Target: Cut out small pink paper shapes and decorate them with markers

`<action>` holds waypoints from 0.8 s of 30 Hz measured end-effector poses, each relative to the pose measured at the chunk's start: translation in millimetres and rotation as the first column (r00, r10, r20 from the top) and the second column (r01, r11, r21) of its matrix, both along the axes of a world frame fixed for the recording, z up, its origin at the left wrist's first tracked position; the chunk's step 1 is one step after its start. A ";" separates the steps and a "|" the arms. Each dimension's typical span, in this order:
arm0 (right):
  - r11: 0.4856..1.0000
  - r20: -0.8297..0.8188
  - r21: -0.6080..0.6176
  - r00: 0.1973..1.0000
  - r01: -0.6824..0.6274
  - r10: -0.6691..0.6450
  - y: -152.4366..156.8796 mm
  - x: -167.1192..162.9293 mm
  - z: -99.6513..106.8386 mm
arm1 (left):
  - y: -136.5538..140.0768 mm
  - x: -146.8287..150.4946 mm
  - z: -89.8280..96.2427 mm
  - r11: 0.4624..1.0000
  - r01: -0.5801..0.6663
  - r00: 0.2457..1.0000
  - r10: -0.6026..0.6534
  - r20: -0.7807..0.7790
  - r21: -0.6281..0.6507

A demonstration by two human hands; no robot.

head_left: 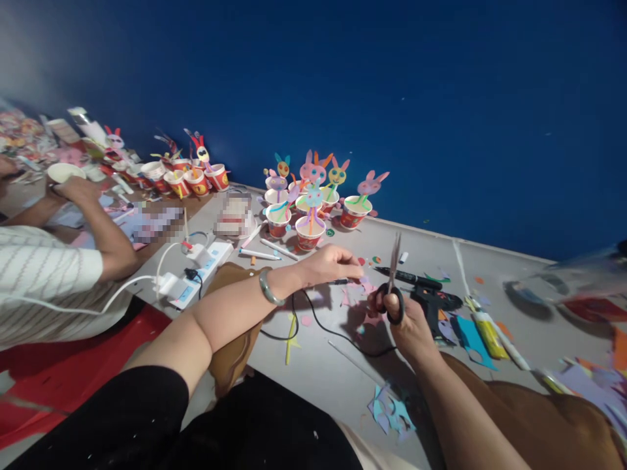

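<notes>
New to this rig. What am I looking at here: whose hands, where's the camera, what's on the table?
There is no machine: one picture from a camera on a person's head, looking down at their own bare hands. The right hand holds scissors, blades pointing up. The left hand, with a bangle at the wrist, reaches toward small paper scraps on the grey table. Nearby lie a black glue gun, a black marker, and paper cups with bunny figures by the blue wall. At far left a co-worker's arm works over more cups. A white power strip lies between.
</notes>
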State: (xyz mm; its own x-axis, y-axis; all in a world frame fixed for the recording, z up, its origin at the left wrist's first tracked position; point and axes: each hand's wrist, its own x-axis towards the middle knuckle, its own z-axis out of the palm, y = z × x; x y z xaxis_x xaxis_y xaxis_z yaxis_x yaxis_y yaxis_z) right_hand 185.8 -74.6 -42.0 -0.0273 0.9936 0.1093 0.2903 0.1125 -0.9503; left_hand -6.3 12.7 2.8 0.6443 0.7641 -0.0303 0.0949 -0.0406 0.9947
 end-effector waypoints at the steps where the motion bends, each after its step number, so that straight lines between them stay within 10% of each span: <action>1: 1.000 0.004 0.008 1.000 0.018 -0.018 1.1 0.4 -1.0 | 3.9 -0.9 -3.1 0.995 0.098 0.993 -0.096 -0.063 0.030; 5: 0.997 0.089 0.037 0.993 0.074 -0.077 4.7 2.5 -4.1 | 15.1 -6.4 -10.1 0.892 0.449 0.835 -0.402 -0.377 0.043; 14: 0.992 0.247 0.084 0.963 0.092 -0.110 7.3 3.8 -14.2 | -12.6 -25.5 -18.7 0.736 0.676 0.497 -0.498 -0.710 -0.043; 24: 0.989 0.236 0.103 0.964 0.103 -0.125 9.2 -0.6 -11.0 | -46.9 -38.9 -28.9 0.710 0.674 0.509 -0.246 -0.825 0.205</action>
